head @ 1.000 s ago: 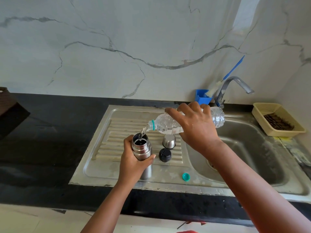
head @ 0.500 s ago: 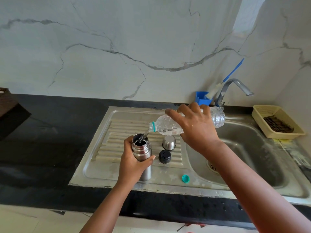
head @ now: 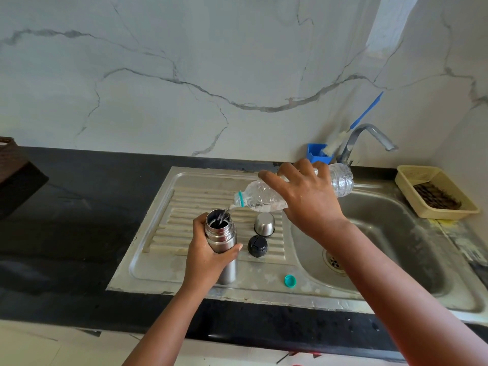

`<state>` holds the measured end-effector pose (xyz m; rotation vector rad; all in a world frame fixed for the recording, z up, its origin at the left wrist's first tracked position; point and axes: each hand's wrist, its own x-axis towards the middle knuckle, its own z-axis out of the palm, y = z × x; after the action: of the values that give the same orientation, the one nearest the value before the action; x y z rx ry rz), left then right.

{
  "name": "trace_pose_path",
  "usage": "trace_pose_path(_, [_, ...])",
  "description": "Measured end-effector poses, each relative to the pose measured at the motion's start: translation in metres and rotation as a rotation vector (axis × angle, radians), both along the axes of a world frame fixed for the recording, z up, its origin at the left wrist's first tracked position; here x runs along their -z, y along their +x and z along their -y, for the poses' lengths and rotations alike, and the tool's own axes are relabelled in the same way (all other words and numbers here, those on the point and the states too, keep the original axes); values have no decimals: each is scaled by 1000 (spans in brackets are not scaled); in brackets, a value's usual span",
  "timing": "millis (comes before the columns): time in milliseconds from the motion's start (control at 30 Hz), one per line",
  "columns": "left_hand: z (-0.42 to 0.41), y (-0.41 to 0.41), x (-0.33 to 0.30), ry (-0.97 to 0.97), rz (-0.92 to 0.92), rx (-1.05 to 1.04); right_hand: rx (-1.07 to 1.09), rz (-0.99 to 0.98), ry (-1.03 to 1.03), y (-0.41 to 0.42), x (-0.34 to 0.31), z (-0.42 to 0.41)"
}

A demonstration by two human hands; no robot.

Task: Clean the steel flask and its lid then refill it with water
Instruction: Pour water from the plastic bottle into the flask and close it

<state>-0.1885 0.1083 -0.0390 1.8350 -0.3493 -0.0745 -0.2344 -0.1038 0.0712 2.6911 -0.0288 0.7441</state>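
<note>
The refill is underway on the ribbed steel draining board (head: 184, 196) set into the black worktop (head: 79, 207). The right hand (head: 309, 204) clamps a tilted clear plastic bottle (head: 264, 196), pouring into the open cylindrical steel flask (head: 221, 241), which the left hand (head: 206, 257) grips upright. The steel cup lid (head: 264, 224), black stopper (head: 257, 246) and teal bottle cap (head: 290, 281) lie nearby, so closing remains; cleaning is probably done. No legible writing.

We see a brushed steel flask (head: 220, 233) in the left hand's (head: 208, 257) grip, a clear ribbed plastic bottle (head: 266, 198) in the right hand's (head: 309, 199), and a dull, stained steel drainboard (head: 158, 257) beneath; the black cap (head: 257, 246) looks like matt plastic
</note>
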Motion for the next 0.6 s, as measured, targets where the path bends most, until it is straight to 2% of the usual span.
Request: trace_pose_path(600, [-1, -1, 2, -6, 10, -7, -3, 6, -28, 0, -3, 0])
